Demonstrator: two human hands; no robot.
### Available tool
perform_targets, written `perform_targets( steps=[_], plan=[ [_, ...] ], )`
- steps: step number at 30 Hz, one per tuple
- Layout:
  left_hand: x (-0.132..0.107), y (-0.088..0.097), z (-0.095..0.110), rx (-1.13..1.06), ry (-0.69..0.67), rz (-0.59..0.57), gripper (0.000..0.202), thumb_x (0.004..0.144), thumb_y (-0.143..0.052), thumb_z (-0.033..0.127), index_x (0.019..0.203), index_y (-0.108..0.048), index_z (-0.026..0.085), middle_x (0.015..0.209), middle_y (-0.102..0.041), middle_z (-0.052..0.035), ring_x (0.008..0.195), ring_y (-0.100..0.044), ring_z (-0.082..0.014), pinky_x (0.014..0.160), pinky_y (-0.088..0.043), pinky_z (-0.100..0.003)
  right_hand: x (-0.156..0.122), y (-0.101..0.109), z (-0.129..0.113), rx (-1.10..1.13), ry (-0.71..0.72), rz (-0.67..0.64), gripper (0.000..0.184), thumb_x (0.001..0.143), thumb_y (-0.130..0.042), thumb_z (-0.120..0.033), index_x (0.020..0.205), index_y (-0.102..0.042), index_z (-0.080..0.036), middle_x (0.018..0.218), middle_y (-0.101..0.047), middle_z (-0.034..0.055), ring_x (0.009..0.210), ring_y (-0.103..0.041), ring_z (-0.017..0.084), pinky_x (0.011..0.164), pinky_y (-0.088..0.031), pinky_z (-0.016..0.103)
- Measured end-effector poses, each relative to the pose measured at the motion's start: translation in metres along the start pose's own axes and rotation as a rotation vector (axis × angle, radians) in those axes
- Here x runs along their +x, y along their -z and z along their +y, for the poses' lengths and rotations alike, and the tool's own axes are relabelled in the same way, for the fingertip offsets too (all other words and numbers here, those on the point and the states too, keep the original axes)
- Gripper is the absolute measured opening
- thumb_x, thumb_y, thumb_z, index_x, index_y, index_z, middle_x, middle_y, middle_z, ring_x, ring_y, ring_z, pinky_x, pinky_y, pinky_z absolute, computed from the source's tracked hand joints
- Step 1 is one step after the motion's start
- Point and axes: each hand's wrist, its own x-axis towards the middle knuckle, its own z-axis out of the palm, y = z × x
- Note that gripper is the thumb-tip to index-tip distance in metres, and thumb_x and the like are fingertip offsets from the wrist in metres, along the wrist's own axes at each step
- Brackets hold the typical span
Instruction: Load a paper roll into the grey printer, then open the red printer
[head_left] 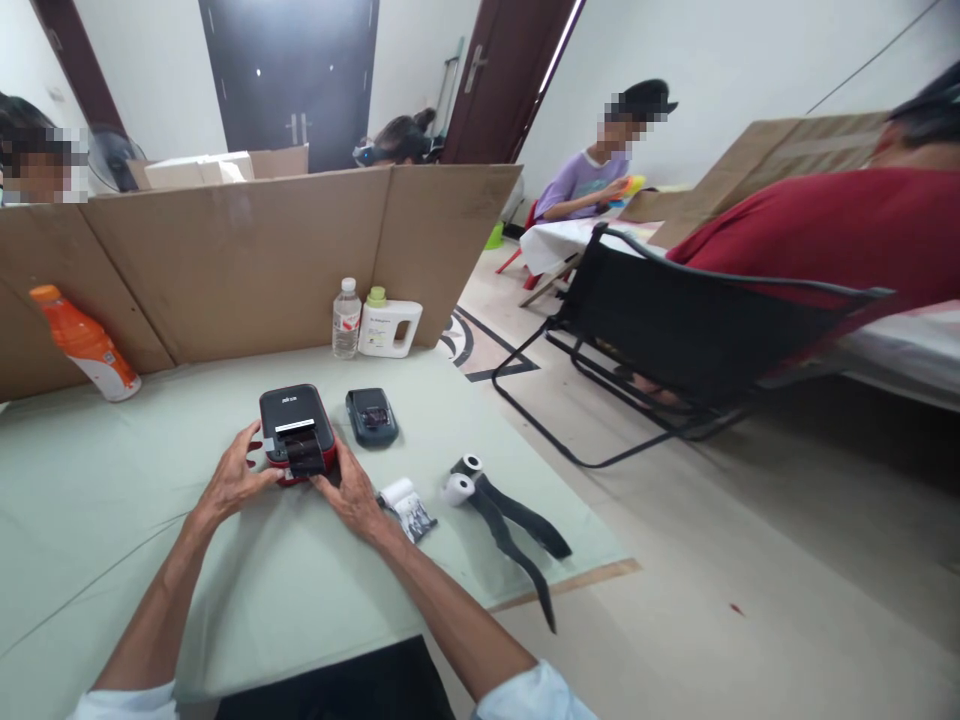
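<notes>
1. A small black-and-red printer (297, 433) is held from both sides at the centre of the frame: the left hand (234, 478) is curled against its left edge and the right hand (346, 490) is pressed to its lower right corner, both grips closed on it.
2. The printer is rested on the counter (97, 500), and a dark flap at its front is seen folded open beneath a white strip.
3. Just right of it, a second dark device (372, 416) is left untouched.
4. Lower right of the hands, a white paper roll (405, 503) and two rolls with black ribbon (499, 505) are laid out; none appears loaded, so the fitting seems unfinished.
5. Further up, a water bottle (346, 319), a white jug (388, 325) and an orange bottle (85, 343) are stood against a cardboard screen (225, 260).
</notes>
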Motion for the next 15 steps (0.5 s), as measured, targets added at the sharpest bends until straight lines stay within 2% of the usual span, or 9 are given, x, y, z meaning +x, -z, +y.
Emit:
perform_targets(
  steps=[5,15],
  plan=[
    [0.01,0.011,-0.001,0.029,-0.073,-0.035,0.096,0.072,-0.085,0.041,0.157,-0.045,0.025,0.155,-0.051,-0.0187,0.127,-0.064,-0.0357,0.087,-0.06,-0.044,0.0,0.001,-0.001,0.001,0.005,0.004,0.08,0.097,-0.068,-0.038,0.165,-0.03,-0.022,0.155,-0.054,0.0166,0.145,-0.052,0.033,0.121,-0.044,0.054],
    [0.013,0.01,-0.007,0.044,-0.121,-0.046,0.096,0.071,-0.085,0.037,0.157,-0.046,0.023,0.158,-0.049,-0.0196,0.124,-0.066,-0.0341,0.085,-0.062,-0.042,-0.001,0.002,-0.002,-0.004,0.038,-0.008,0.081,0.097,-0.067,-0.036,0.166,-0.029,-0.022,0.154,-0.055,0.0163,0.147,-0.05,0.033,0.123,-0.041,0.055]
  ],
)
